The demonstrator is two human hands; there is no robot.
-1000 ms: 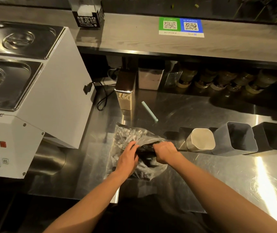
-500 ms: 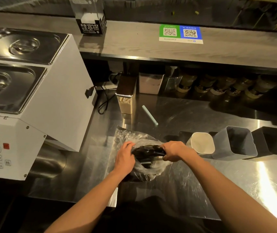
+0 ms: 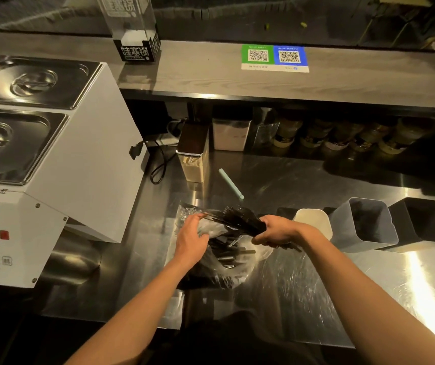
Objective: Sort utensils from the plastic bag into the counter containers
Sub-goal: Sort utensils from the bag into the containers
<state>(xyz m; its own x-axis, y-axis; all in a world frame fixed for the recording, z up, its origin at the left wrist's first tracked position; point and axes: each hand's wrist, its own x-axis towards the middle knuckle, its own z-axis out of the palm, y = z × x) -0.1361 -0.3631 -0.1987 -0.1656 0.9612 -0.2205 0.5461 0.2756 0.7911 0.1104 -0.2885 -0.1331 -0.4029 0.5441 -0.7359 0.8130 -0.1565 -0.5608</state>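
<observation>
A person's right hand (image 3: 277,233) is gripping a bundle of black utensils (image 3: 237,218), with the fingers curled tightly round the handles. A moment ago this bundle was lying inside the plastic bag (image 3: 237,275); now it is rising clear of the bag's mouth. The left hand (image 3: 191,241) is resting on the bag, its fingertips touching the bundle's far ends; whether it is pinching plastic is unclear. A white container (image 3: 313,219), a grey container (image 3: 364,225) and a black container (image 3: 427,222) are standing just to the right, so sorting is probably coming next.

White warmer machine (image 3: 60,164), pale green straw (image 3: 230,183), QR-code sign (image 3: 274,57)
</observation>
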